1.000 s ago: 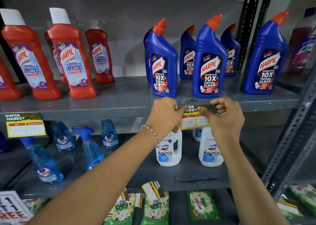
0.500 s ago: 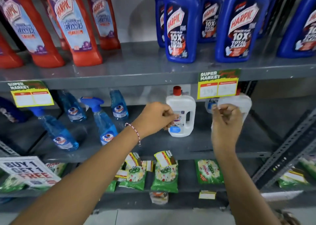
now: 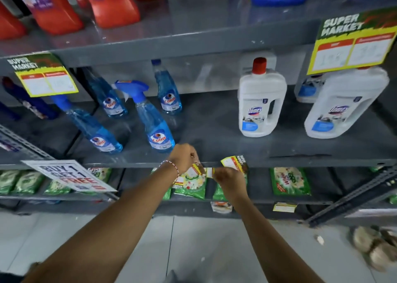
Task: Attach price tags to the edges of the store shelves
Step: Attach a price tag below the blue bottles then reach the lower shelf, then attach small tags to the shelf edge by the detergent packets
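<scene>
Two yellow-and-green price tags lie among green packets on the low shelf. My left hand point(image 3: 184, 158), with a bead bracelet on the wrist, pinches the left price tag point(image 3: 194, 172) at its top edge. My right hand point(image 3: 229, 180) closes on the lower part of the right price tag point(image 3: 234, 163), which sticks up in front of the middle shelf edge point(image 3: 300, 160). A small white strip point(image 3: 209, 172) shows between the hands. Two fixed price tags hang from the upper shelf edge, one at the right point(image 3: 352, 46) and one at the left point(image 3: 44, 77).
Blue spray bottles point(image 3: 158, 130) and white jugs point(image 3: 261, 104) stand on the middle shelf, with red bottles point(image 3: 111, 5) on the shelf above. A "BUY 1 GET 1 FREE" sign point(image 3: 68, 175) hangs at the left. Green packets point(image 3: 290, 180) fill the low shelf. A slanted metal upright point(image 3: 354, 196) crosses at the right.
My view has dropped from the upper shelf to the low one. Both hands left the tag fixed under the blue bottles and came down to the loose tags on the green packets.
</scene>
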`<state>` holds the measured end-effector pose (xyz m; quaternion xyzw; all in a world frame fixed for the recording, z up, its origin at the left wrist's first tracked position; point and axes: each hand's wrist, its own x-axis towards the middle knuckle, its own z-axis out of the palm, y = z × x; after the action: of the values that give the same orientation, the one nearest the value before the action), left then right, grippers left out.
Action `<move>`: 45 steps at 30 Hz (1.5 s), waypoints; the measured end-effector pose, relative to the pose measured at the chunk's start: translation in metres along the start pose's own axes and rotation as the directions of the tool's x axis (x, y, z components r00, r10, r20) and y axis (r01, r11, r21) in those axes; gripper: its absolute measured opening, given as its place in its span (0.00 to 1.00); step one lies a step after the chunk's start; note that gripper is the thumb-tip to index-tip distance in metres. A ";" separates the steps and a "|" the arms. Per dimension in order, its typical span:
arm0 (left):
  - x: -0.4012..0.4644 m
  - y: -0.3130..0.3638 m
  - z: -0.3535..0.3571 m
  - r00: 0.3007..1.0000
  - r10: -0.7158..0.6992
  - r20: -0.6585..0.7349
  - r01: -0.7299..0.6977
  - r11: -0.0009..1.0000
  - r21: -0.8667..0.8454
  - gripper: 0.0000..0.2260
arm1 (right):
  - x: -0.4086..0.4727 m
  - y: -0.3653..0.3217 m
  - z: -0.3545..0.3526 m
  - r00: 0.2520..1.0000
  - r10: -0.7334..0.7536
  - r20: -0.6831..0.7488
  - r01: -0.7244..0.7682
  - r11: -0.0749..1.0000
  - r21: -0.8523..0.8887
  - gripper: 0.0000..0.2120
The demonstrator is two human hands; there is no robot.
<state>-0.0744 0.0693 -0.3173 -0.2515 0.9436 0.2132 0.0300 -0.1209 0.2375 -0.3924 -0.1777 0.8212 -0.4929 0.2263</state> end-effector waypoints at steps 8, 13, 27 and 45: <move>-0.012 -0.033 0.012 0.999 0.005 -0.053 -0.016 0.979 -0.205 0.04 | 0.004 -0.012 0.042 0.998 0.008 -0.062 0.000 0.992 0.128 0.09; -0.034 -0.077 0.018 0.988 -0.146 -0.040 0.110 0.874 -0.473 0.04 | -0.001 -0.021 0.062 0.998 -0.062 -0.017 0.063 0.993 0.103 0.08; -0.068 -0.230 -0.029 0.921 -0.313 -0.230 0.177 0.865 -0.470 0.03 | 0.007 -0.107 0.213 0.975 -0.217 0.047 0.220 0.915 -0.337 0.07; -0.056 -0.282 -0.035 0.936 -0.207 -0.285 0.068 0.900 -0.431 0.08 | 0.013 -0.126 0.267 0.892 -0.442 -0.097 0.312 0.755 -0.577 0.03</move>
<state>0.1140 -0.1397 -0.3856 -0.3503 0.8483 0.3616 -0.1642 0.0231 -0.0208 -0.3926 -0.3401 0.8938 -0.2902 -0.0341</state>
